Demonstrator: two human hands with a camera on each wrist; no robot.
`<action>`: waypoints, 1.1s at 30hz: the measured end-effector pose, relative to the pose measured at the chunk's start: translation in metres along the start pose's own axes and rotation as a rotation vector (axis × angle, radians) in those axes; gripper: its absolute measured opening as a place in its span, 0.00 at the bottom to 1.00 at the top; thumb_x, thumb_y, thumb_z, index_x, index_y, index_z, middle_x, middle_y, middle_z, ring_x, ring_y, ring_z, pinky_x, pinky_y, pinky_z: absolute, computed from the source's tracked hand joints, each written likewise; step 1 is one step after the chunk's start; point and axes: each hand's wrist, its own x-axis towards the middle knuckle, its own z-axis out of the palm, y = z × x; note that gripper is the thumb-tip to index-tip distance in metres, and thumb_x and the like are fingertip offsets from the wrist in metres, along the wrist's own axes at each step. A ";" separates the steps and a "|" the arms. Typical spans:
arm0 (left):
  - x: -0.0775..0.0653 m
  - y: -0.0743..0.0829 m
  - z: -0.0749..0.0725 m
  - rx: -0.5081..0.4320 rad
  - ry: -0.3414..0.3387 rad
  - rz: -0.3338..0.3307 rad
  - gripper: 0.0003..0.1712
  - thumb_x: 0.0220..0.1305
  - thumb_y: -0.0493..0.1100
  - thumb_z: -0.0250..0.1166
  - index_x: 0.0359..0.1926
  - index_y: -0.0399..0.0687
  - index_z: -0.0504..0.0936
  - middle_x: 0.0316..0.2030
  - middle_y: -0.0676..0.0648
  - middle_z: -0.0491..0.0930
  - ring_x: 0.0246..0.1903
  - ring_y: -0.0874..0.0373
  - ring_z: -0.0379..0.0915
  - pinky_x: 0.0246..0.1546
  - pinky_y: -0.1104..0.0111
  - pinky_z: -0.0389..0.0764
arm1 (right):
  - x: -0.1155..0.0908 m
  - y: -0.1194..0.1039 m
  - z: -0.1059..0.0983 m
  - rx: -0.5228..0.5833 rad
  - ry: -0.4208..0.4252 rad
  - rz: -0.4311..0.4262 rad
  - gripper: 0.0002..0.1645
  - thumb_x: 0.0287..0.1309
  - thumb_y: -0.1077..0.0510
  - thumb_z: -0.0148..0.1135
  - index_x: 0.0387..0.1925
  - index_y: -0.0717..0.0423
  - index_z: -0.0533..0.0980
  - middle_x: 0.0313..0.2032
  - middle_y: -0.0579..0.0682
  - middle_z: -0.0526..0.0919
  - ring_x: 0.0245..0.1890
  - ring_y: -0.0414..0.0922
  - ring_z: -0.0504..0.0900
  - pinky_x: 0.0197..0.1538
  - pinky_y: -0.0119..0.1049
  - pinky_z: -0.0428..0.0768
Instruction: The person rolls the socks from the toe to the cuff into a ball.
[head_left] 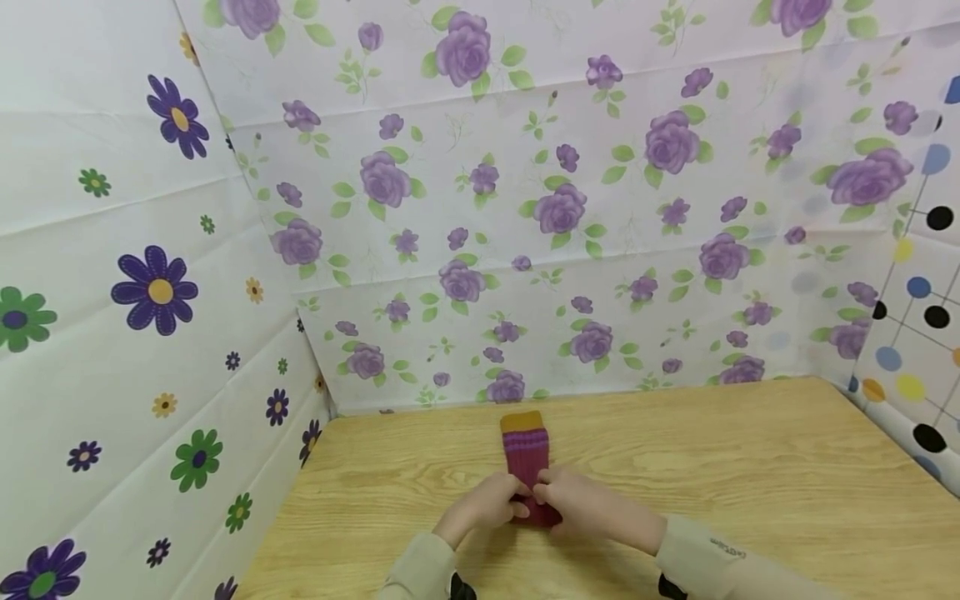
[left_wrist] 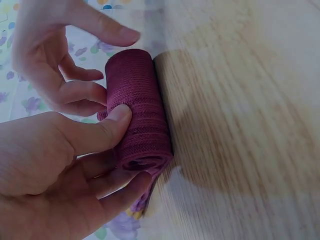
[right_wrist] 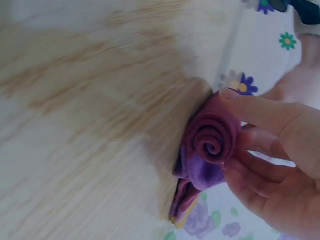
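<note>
A maroon knit sock [head_left: 527, 467] with purple stripes and a mustard end lies lengthwise on the table, its near part wound into a roll. In the left wrist view the thumb of my left hand [head_left: 491, 502] presses on top of the roll [left_wrist: 137, 90], with fingers curled beneath one end. My right hand [head_left: 585, 506] is at the other end, fingers bent against the side. From the right wrist view, its thumb [right_wrist: 240, 100] touches the upper edge of the roll, beside the spiral of layers [right_wrist: 212, 140]. The flat striped part stretches away beyond both hands.
The pale wood-grain table [head_left: 720, 450] extends to both sides of the hands. A sheet with purple roses [head_left: 560, 208] hangs along the back edge, a daisy-patterned one [head_left: 153, 292] at the left, and a dotted one [head_left: 918, 333] at the right.
</note>
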 end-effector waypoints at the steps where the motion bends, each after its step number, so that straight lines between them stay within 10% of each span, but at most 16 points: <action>1: 0.000 0.000 0.000 -0.001 -0.002 0.004 0.09 0.64 0.35 0.63 0.44 0.42 0.86 0.32 0.53 0.84 0.26 0.71 0.67 0.30 0.78 0.70 | 0.000 -0.001 0.000 -0.042 -0.009 -0.010 0.23 0.42 0.50 0.78 0.39 0.54 0.79 0.38 0.45 0.78 0.37 0.37 0.74 0.41 0.28 0.76; 12: 0.001 0.001 -0.004 -0.017 -0.032 0.024 0.05 0.65 0.32 0.60 0.35 0.41 0.83 0.23 0.55 0.73 0.23 0.67 0.61 0.29 0.76 0.66 | 0.004 -0.011 0.011 -0.368 0.097 -0.119 0.17 0.46 0.55 0.74 0.35 0.55 0.75 0.27 0.44 0.78 0.29 0.39 0.76 0.36 0.29 0.73; 22: -0.004 -0.001 -0.007 -0.016 -0.048 0.026 0.06 0.65 0.35 0.61 0.42 0.43 0.83 0.32 0.51 0.81 0.29 0.68 0.66 0.34 0.75 0.70 | -0.001 -0.015 0.012 -0.055 -0.013 -0.020 0.17 0.61 0.61 0.62 0.50 0.61 0.69 0.30 0.48 0.82 0.31 0.42 0.80 0.34 0.31 0.77; 33: -0.007 -0.006 -0.004 -0.146 -0.055 -0.004 0.13 0.66 0.37 0.60 0.50 0.43 0.83 0.43 0.48 0.85 0.42 0.64 0.78 0.43 0.73 0.77 | -0.001 -0.020 0.013 -0.001 0.002 0.036 0.19 0.54 0.63 0.67 0.46 0.60 0.69 0.24 0.46 0.78 0.25 0.40 0.77 0.32 0.33 0.76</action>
